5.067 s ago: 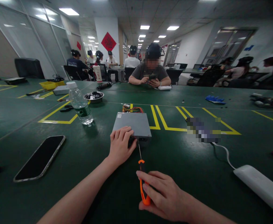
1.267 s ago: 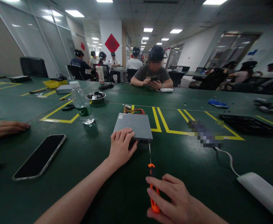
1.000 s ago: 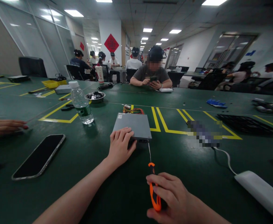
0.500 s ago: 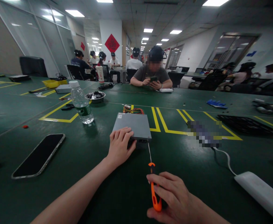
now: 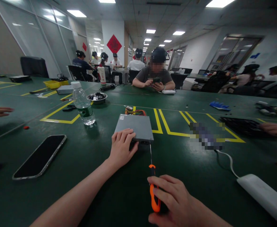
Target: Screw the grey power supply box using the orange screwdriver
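Note:
A grey metal computer power supply (image 5: 140, 126) lies flat on the green table, its bundle of coloured wires (image 5: 138, 112) at the far side. My left hand (image 5: 122, 143) grips its near left corner, fingers on the top face and thumb down against the near side. In my right hand (image 5: 172, 197) is an orange-and-black screwdriver (image 5: 154, 197), held between thumb and fingers. Its thin shaft points away from me, and the tip meets the near face by the right corner. Whether the tip sits in a screw is too small to tell.
Left of the power supply stand a water bottle (image 5: 83, 105) and a metal bowl (image 5: 97, 98) of small parts; a phone (image 5: 40, 156) lies nearer. On the right are a white power bank (image 5: 263, 197) with a cable and a black panel (image 5: 242, 124) touched by another person's hand (image 5: 276, 129).
The screwdriver's handle has turned and shifted slightly left in my right hand. My left hand and the power supply stay put. Other people's hands have come into view at both edges.

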Available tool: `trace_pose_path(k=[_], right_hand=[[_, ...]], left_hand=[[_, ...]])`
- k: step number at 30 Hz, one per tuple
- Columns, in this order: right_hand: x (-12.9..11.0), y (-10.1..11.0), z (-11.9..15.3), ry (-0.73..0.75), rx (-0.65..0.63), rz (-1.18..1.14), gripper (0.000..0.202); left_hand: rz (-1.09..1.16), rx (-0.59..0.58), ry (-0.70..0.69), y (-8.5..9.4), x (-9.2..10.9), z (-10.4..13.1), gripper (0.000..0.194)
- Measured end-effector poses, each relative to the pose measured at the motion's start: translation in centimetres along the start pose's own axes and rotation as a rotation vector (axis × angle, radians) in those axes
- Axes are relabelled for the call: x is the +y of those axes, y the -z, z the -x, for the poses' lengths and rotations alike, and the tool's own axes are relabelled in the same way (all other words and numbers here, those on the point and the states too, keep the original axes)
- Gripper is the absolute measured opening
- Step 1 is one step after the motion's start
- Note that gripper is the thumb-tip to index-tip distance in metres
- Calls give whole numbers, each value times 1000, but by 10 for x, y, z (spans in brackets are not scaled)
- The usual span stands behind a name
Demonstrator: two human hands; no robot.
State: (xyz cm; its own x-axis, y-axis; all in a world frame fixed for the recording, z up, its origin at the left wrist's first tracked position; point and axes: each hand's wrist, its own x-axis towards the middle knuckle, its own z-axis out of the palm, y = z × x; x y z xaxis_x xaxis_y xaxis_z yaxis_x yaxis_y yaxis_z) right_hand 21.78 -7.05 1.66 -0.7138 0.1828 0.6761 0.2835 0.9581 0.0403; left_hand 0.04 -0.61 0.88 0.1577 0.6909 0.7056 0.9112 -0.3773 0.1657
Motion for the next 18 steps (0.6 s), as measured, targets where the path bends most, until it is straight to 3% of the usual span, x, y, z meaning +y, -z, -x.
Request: trace_pose_path(k=[6, 12, 18], right_hand=[[-2, -1, -6, 57, -108, 24, 23], [-3, -7, -7, 30, 0, -38, 10], [-2, -4, -7, 32, -67, 5, 20]], left_hand=[[1, -10, 6, 0, 0, 0, 22], [6, -12, 7, 0, 0, 0, 23], [9, -14, 9, 0, 0, 0, 23]])
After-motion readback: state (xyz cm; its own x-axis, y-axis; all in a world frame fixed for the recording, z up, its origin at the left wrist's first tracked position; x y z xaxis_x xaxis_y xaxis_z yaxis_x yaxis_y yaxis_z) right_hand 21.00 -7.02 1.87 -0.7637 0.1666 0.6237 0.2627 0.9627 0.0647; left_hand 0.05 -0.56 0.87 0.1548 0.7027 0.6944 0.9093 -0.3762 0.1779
